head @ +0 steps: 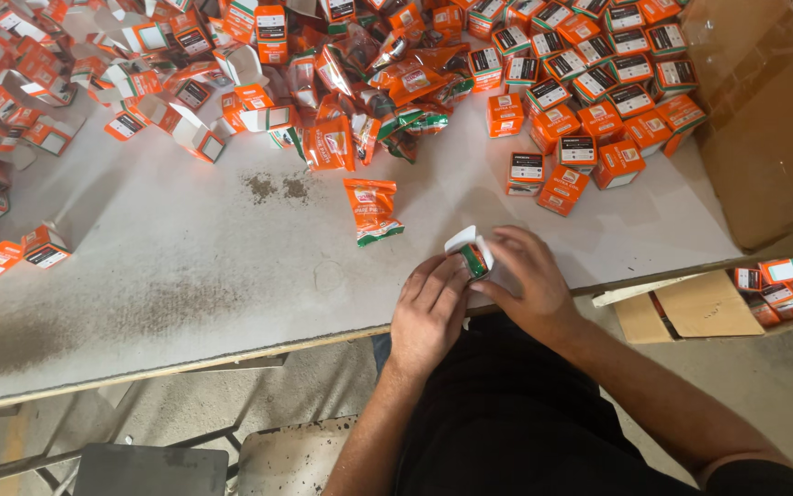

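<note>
Both hands at the near edge of the tabletop (185,266), working one small carton (472,250). Left hand (428,312) cups it from below/left, fingers curled against its side. Right hand (525,285) comes in from the right, fingertips (497,246) on the carton's top end. Both grips closed on the carton; it's held between the two hands just above the tabletop edge. White flap is open at the top, and a green-and-orange sachet end shows inside the mouth.

Loose sachet (371,209) lies flat just up-left of the hands, apart from them. Beyond it, a heap of sachets (369,101), orange foil, jumbled. Filled cartons (589,83) cluster at upper right, mostly closed, several in rough rows. Flat/unfolded empty cartons (66,73) scattered across upper left, a few more at the left edge.

Brown powder smudge (277,186) on the tabletop near the sachet heap.

Big cardboard box (764,119) at far right, on the tabletop corner. Lower right, below tabletop level, an open box (699,308) with more cartons in it.
</note>
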Tool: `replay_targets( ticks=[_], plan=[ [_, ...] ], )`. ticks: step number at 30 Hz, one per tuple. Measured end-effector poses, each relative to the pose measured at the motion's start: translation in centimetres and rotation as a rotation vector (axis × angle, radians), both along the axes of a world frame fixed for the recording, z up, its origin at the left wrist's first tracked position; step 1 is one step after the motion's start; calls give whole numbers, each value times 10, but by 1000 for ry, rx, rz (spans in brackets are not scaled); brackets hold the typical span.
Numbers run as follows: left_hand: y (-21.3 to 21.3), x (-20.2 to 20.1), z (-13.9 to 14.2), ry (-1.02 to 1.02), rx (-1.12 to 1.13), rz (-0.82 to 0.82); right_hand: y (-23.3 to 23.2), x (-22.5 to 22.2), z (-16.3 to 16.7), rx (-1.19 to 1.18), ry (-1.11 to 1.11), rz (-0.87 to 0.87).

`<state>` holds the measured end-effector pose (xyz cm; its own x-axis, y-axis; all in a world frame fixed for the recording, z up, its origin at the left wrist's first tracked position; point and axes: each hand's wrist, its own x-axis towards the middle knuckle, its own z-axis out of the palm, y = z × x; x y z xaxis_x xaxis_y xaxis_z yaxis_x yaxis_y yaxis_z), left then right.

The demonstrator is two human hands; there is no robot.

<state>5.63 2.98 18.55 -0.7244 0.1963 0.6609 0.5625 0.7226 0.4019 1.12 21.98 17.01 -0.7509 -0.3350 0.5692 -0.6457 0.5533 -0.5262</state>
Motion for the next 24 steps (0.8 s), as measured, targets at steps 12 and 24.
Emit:
replay_targets(
  ticks=[12,24],
  plan=[
    [-2,-9,-23,-193,185,17,3,-20,4,104,32,281],
    [-1,-12,-27,-205,273,28,8,-29,-5,-127,-197,456]
  ],
)
